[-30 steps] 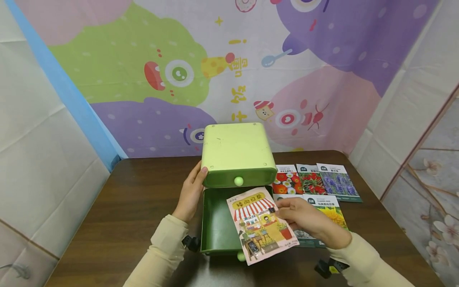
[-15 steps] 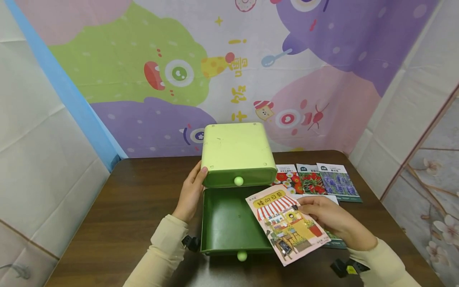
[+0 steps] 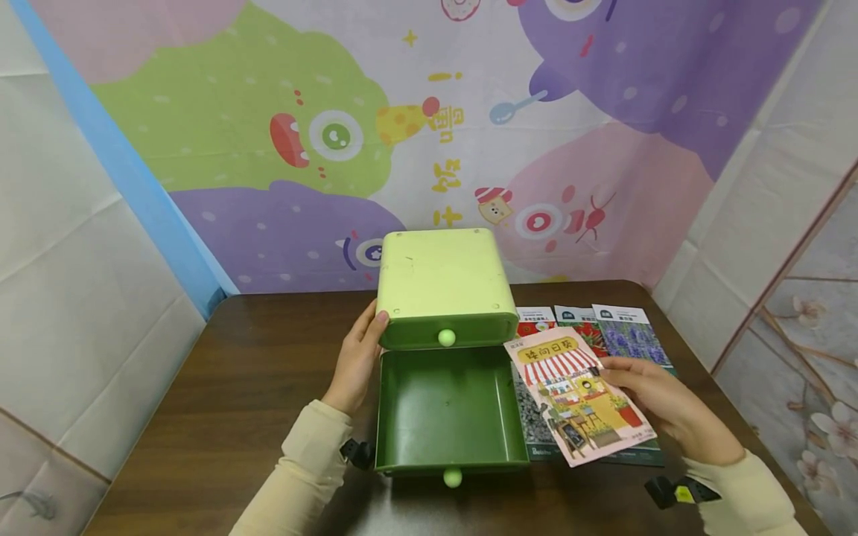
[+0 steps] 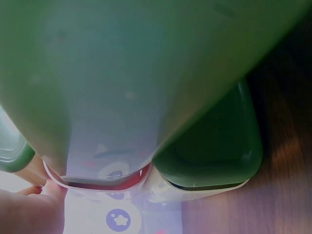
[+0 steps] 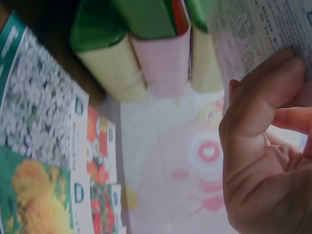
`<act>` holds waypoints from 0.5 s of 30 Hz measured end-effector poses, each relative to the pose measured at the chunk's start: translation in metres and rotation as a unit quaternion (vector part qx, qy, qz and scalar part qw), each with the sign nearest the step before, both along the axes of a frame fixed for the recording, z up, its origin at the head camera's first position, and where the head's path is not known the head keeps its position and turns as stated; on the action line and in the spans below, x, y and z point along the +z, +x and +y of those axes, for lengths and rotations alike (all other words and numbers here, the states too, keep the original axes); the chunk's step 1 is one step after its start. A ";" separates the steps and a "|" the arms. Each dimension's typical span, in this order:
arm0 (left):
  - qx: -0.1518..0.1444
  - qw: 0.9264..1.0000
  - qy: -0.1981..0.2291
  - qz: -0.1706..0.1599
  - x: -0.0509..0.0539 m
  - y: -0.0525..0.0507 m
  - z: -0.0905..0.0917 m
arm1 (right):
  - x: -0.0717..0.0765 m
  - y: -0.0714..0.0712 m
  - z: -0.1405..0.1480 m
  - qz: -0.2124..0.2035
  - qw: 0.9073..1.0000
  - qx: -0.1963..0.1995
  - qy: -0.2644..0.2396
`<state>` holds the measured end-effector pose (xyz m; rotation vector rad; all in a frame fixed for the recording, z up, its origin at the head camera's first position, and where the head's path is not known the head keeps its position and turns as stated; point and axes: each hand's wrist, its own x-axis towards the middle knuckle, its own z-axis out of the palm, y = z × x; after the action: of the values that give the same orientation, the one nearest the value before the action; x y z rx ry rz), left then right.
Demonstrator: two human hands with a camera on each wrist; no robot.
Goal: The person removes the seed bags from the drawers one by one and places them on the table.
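Note:
My right hand (image 3: 670, 406) pinches a pink seed packet (image 3: 576, 398) by its right edge, thumb on the printed front. The packet shows a shopfront with a striped awning; in the right wrist view its text-covered back (image 5: 253, 39) faces the camera. It hangs tilted over other seed packets, right of a small drawer cabinet (image 3: 445, 275). That cabinet has stacked cream and pink shells, and its middle green drawer (image 3: 449, 409) is pulled out. My left hand (image 3: 354, 365) rests against the cabinet's left side, thumb at the top front corner; some of its fingers are hidden.
On the dark wooden table (image 3: 221, 402), several flower seed packets lie in rows right of the cabinet, among them a purple-flower packet (image 3: 630, 335) and a white-flower packet (image 5: 44, 97). A cartoon-printed curtain (image 3: 281, 246) hangs behind the table.
My right hand has carried the pink seed packet rightward, from over the pulled-out drawer to above the other packets. The left hand and the cabinet have stayed put.

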<state>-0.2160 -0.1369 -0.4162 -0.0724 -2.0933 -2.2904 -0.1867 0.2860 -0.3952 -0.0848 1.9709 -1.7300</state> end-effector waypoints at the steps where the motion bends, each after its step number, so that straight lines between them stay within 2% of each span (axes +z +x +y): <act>1: 0.000 1.000 0.000 0.000 0.000 0.000 0.000 | -0.001 -0.001 0.004 -0.002 1.000 -0.011 -0.002; 5: 0.000 1.000 0.005 0.001 0.000 0.000 0.001 | -0.009 -0.005 0.015 0.012 0.998 -0.062 0.020; 10: 0.002 1.000 0.007 0.001 0.001 0.000 0.002 | -0.017 -0.009 0.028 0.029 0.990 -0.123 0.053; 15: 0.003 1.000 0.010 0.002 0.002 0.000 0.002 | -0.027 -0.012 0.045 0.032 0.984 -0.168 0.047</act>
<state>-0.2161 -0.1345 -0.4140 -0.0704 -2.0664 -2.3057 -0.1985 0.3311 -0.4220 0.2408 2.2121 -1.8518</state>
